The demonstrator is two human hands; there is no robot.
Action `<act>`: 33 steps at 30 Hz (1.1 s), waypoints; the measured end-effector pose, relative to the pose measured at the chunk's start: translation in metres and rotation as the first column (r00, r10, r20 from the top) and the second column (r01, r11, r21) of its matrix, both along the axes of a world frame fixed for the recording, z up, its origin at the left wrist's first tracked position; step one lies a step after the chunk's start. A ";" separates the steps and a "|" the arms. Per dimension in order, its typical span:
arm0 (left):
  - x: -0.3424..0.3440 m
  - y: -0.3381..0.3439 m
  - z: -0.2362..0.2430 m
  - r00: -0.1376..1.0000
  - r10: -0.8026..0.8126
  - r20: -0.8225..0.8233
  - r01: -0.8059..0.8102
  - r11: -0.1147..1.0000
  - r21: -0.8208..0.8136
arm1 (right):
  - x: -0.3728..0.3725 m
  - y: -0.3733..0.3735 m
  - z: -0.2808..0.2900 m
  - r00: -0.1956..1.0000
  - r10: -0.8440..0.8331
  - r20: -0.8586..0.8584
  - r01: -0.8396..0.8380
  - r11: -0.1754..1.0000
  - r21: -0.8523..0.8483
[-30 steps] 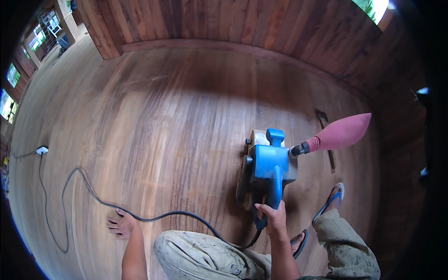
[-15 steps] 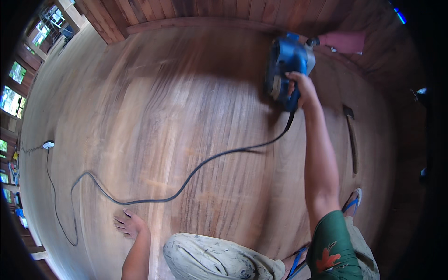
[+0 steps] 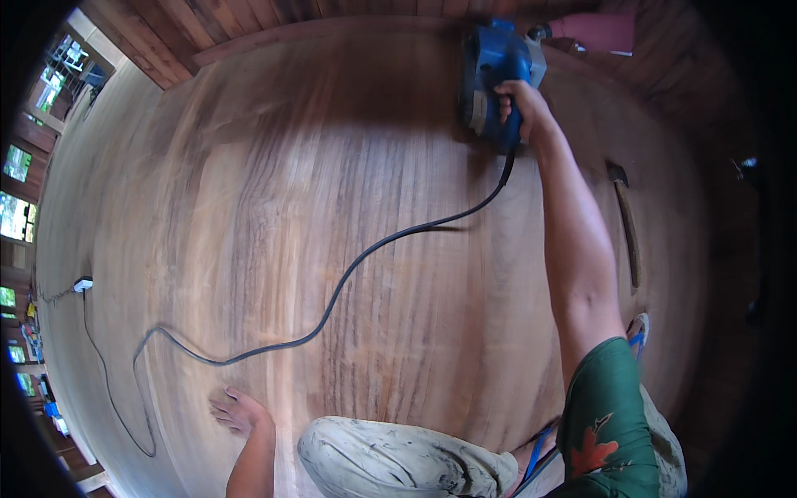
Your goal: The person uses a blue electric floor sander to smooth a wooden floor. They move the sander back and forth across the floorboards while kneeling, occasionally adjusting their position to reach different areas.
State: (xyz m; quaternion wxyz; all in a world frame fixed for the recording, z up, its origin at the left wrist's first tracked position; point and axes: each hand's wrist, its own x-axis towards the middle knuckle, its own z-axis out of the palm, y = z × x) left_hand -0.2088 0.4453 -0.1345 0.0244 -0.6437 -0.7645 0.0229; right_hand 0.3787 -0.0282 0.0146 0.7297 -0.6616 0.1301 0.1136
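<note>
My right hand is wrapped round the rear handle of a blue power sander, with my arm stretched far forward. The tool is at the top right by the wall's baseboard, slightly blurred, and its pink dust bag sticks out to the right. A black cord trails from the handle across the wooden floor. My left hand lies open on the floorboards at the lower left, just below a bend in the cord, with fingers spread.
A long-handled axe-like tool lies right of my arm. A white socket block sits at the left. Plank walls bound the far and right sides. My bent knee and sandalled foot are near me. Assorted items stand along the far left.
My right hand has carried the sander forward, away from my body to the wall, pulling the cord out after it. My left hand stays spread on the floor.
</note>
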 end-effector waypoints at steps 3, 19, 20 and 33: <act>-0.001 0.000 -0.002 1.000 -0.003 -0.022 0.003 1.000 0.016 | -0.054 -0.001 -0.004 0.999 -0.021 0.026 0.021 1.000 -0.001; -0.001 0.010 -0.024 0.999 0.030 0.035 -0.032 0.998 0.057 | -0.469 0.011 0.011 0.993 -0.086 -0.086 0.081 0.995 -0.066; -0.001 0.010 -0.024 0.999 0.032 0.012 -0.032 0.997 0.075 | -0.474 0.013 0.012 0.987 -0.097 -0.131 0.083 0.991 -0.106; -0.002 0.004 -0.006 1.000 0.012 0.018 -0.012 1.000 0.026 | -0.097 0.017 -0.012 0.994 -0.029 0.101 0.038 0.995 -0.088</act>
